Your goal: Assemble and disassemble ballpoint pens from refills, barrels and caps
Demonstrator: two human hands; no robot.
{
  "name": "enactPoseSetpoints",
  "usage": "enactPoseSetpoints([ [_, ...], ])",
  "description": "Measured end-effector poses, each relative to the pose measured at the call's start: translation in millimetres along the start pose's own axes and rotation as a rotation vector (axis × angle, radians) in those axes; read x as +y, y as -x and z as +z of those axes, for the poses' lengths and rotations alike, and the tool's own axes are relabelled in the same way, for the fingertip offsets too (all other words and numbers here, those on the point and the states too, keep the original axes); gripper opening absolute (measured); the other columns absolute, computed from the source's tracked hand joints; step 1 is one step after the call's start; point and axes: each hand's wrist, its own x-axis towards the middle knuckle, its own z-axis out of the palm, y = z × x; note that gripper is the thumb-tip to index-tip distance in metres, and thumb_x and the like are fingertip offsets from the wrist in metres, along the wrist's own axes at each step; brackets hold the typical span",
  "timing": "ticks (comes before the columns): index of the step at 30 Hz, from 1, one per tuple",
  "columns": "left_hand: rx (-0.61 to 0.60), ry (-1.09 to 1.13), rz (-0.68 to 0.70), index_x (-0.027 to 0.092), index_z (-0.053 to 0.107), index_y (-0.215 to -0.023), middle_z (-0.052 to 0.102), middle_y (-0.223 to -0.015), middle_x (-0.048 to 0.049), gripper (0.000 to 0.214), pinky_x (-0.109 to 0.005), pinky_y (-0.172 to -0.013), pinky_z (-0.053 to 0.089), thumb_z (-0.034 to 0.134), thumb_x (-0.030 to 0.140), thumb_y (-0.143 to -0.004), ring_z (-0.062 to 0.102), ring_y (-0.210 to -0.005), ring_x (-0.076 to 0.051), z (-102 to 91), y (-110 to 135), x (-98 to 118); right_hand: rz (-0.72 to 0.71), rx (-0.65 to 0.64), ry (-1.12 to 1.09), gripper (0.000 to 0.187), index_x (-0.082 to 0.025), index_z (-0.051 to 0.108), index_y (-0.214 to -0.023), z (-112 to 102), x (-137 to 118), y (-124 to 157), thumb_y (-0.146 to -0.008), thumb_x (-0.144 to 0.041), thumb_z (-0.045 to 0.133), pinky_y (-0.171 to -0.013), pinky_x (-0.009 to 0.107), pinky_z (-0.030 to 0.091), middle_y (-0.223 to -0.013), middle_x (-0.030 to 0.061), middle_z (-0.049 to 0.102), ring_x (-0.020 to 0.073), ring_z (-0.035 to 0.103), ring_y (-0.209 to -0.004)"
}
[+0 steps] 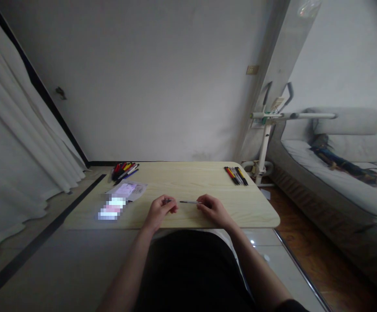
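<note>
Near the table's front edge, my right hand (212,208) pinches one end of a slim pen (191,202). The pen lies level, its dark end pointing left toward my other hand. A short gap separates that end from my left hand (162,210), whose fingers are closed on a small dark piece (166,201). Fingers cover most of this piece, and it is too small to tell its kind.
On the pale wooden table (185,182), a heap of mixed pens (123,171) lies at back left. Several markers (236,176) lie side by side at back right. At left are a printed packet (131,190) and a blurred bright phone-like screen (112,209).
</note>
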Motion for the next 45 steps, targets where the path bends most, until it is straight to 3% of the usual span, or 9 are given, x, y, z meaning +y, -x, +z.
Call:
enactPoseSetpoints([
  [11, 0.001, 0.002, -0.017, 0.014, 0.057, -0.077, 0.062, -0.060, -0.0022, 0.026, -0.023, -0.055, 0.042, 0.067, 0.032, -0.063, 0.055, -0.054, -0.011, 1.7, 0, 1, 0.035, -0.028, 0.048, 0.027, -0.017, 0.061, -0.071, -1, -5, 0, -0.082, -0.036, 0.045, -0.057, 0.022, 0.037, -0.064, 0.0002, 0.060, 0.0120, 0.052, -0.060],
  [16, 0.003, 0.001, -0.003, 0.014, 0.057, -0.076, 0.062, -0.061, -0.0025, 0.024, -0.023, -0.056, 0.042, 0.066, 0.032, -0.063, 0.056, -0.055, -0.011, 1.0, 0, 1, 0.022, -0.036, 0.039, 0.025, -0.017, 0.061, -0.074, -1, -6, -1, -0.082, -0.036, 0.046, -0.060, 0.023, 0.039, -0.066, 0.0006, 0.060, 0.0123, 0.053, -0.063],
  [23, 0.002, 0.013, 0.003, 0.013, 0.057, -0.077, 0.062, -0.062, -0.0026, 0.024, -0.023, -0.057, 0.042, 0.066, 0.031, -0.064, 0.056, -0.056, -0.011, 0.5, 0, -1, 0.021, -0.017, 0.003, 0.024, -0.018, 0.058, -0.092, 0, 0, 0, -0.074, -0.034, 0.057, -0.056, 0.022, 0.039, -0.068, -0.0007, 0.057, 0.0111, 0.050, -0.061],
  [34, -0.005, -0.023, 0.020, 0.013, 0.057, -0.076, 0.062, -0.061, -0.0014, 0.021, -0.022, -0.055, 0.041, 0.064, 0.031, -0.066, 0.056, -0.055, -0.011, 1.3, 1, 0, 0.027, -0.018, -0.039, 0.018, -0.017, 0.059, -0.084, 1, 6, -2, -0.073, -0.031, 0.058, -0.061, 0.024, 0.042, -0.077, 0.0017, 0.061, 0.0121, 0.053, -0.067],
  [45, -0.024, -0.077, 0.013, 0.013, 0.056, -0.078, 0.063, -0.062, -0.0023, 0.022, -0.023, -0.057, 0.042, 0.064, 0.031, -0.067, 0.056, -0.056, -0.012, 1.6, 1, 2, 0.030, -0.020, 0.031, 0.019, -0.016, 0.059, -0.081, -1, 0, -1, -0.077, -0.033, 0.053, -0.058, 0.022, 0.040, -0.072, 0.0011, 0.060, 0.0115, 0.051, -0.064],
])
